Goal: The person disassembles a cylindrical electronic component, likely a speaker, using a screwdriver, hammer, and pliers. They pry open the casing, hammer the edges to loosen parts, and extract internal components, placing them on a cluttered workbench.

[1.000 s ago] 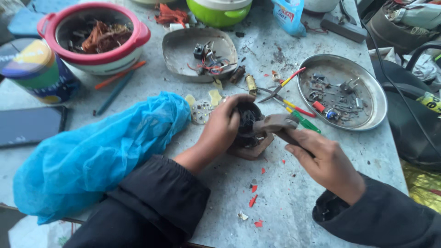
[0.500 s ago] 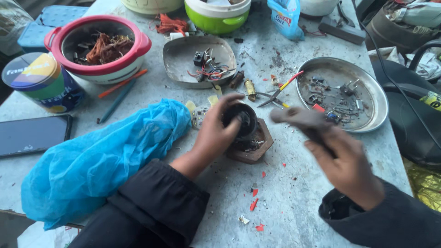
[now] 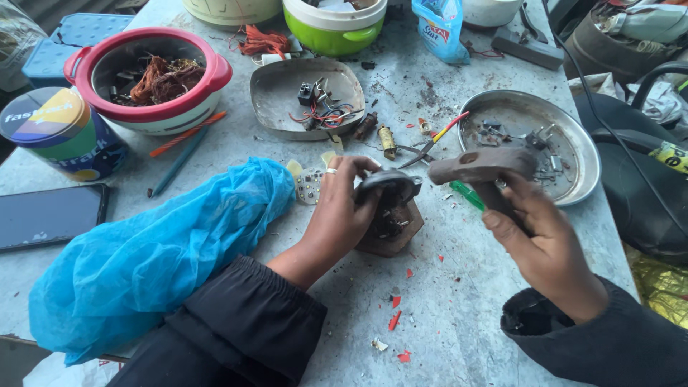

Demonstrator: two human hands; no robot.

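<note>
The left hand (image 3: 342,208) curls around a dark round part (image 3: 387,188) that sits on a brown block (image 3: 393,233), fingers wrapped over its top and side, apparently to pin it steady against the grey table (image 3: 444,322). The right hand (image 3: 548,240) is closed around the handle of a hammer (image 3: 479,166), whose brownish head hangs in the air just right of the dark part and level with it (the head is slightly blurred, so it looks to be mid-swing). The block seems to serve as a small anvil, keeping the part off the tabletop.

Taking the block as the landmark: red chips (image 3: 395,320) lie scattered below it. A small round circuit board (image 3: 309,185) lies just left of it, partly under the left wrist. A crumpled blue plastic bag (image 3: 150,251) lies further left, against the dark sleeve. Above the block sits a shallow metal tray (image 3: 276,97) holding small black parts and wires, and to the upper right a round steel plate (image 3: 580,161) with screws and bits, both plainly used as sorting dishes. A green-handled screwdriver (image 3: 467,195) lies just right of the block.

Far to the upper left stands a red-rimmed pot (image 3: 147,111) of copper wire, and beside it a round tin (image 3: 61,129) with a dark blue, green and yellow label. A blue-and-white printed pouch (image 3: 438,29) stands at the top edge. A dark phone (image 3: 50,215) lies flat to the far left.
</note>
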